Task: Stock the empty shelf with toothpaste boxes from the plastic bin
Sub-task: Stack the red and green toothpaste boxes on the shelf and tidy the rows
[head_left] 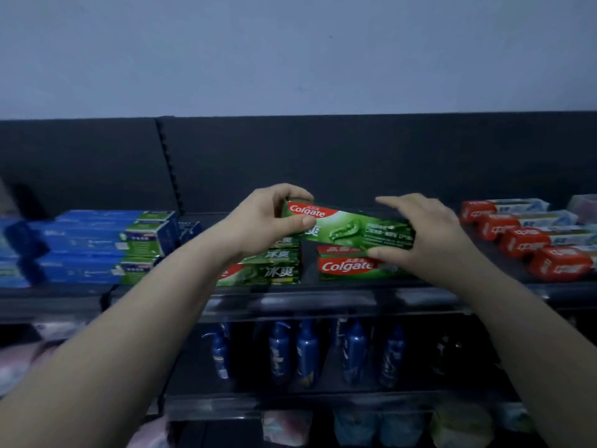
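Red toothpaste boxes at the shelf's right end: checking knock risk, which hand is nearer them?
Right. The right hand grips the green Colgate box just left of the red boxes; the left hand holds its other end, farther left.

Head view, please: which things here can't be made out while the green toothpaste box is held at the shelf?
Plastic bin: outside the head view's frame.
Stacked green boxes: partly covered by the held green toothpaste box, left hand and right hand; count unclear.
Blue boxes: blurred, cut by the left edge.
Blue bottles below: labels dim and blurred.
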The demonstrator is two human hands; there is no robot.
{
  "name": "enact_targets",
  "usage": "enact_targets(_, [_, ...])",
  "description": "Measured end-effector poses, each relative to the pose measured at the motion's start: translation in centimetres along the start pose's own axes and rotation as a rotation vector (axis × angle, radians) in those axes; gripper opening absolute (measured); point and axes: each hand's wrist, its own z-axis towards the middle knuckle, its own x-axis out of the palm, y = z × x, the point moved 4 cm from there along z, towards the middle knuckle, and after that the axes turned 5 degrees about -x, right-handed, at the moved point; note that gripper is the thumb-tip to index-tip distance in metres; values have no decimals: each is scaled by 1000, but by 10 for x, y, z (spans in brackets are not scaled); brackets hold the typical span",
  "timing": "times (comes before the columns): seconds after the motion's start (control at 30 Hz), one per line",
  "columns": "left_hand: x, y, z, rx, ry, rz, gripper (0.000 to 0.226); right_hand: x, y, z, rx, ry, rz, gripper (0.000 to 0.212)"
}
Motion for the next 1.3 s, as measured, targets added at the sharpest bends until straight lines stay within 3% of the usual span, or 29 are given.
enact_targets(0.07, [-20, 8, -17, 94, -78, 56, 33, 5, 0, 8, 48, 71, 103, 75])
enact_targets(0.13, [-34, 15, -33, 184, -181, 217, 39, 11, 9, 18, 23, 120, 124, 62])
enact_targets(0.27, [-58, 30, -53, 234, -332, 500, 58, 23, 45, 33, -137, -101, 56, 40])
enact_targets(0.43, [-91, 45, -69, 111, -310, 454, 63, 42, 82, 43, -274, -327, 13, 46])
enact_targets(0.57, [-114, 54, -72, 83, -293, 478, 56, 57, 103, 51, -294, -374, 24, 49])
enact_targets(0.7, [-131, 65, -72, 94, -290, 449, 67, 65, 121, 55, -286, -412, -24, 48])
enact_targets(0.77, [-138, 69, -69, 131, -310, 476, 69, 70, 125, 57, -250, -369, -3, 50])
enact_targets(0.9, [-147, 75, -60, 222, -318, 584, 65, 73, 119, 69, -24, -102, 219, 67])
enact_targets(0.97, [-146, 77, -54, 251, -296, 607, 60, 72, 118, 76, 16, -17, 218, 68])
enact_targets(1.1, [-136, 78, -40, 206, -203, 652, 50, 78, 120, 80, 69, 6, 159, 52])
enact_targets(1.3, [-114, 76, -20, 128, -69, 958, 50, 93, 108, 75, 244, 70, 54, 47])
